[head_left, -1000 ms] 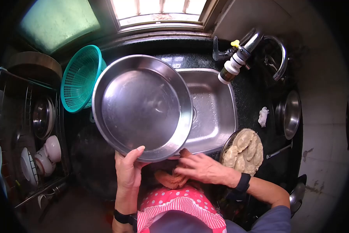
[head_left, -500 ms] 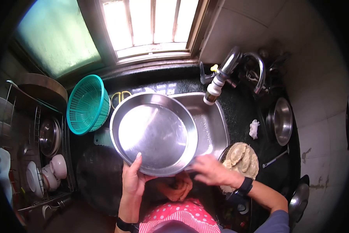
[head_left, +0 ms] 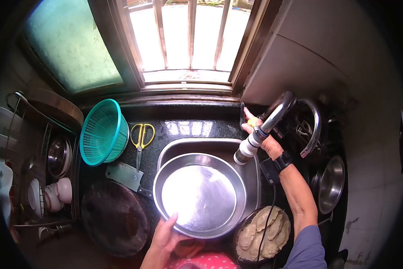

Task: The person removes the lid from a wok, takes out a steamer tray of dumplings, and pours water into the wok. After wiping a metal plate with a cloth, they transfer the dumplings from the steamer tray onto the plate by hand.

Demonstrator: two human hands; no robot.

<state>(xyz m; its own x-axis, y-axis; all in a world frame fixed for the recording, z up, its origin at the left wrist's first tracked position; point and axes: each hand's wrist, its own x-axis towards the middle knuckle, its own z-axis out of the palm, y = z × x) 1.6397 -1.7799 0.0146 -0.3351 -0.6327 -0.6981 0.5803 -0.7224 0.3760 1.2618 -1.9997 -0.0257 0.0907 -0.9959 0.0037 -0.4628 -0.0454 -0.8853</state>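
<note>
My left hand grips the near rim of a round, shallow metal pan, thumb over the inside. The pan is tilted, looks bare inside and hangs over the front of the steel sink, hiding much of it. Behind the faucet, my right hand reaches to the dark faucet handle, its fingers closed about it and partly hidden by the spout. A white filter is fitted on the spout's end. I cannot make out any running water.
Left of the sink lie yellow-handled scissors, a cleaver, a green basket and a round dark board. A dish rack holds bowls. Dumplings sit front right, crossed by a cable. A metal bowl stands far right.
My right hand has moved from beside the pan up to the faucet handle. My left hand still holds the pan, now lower in view. The camera view has shifted, showing more of the window.
</note>
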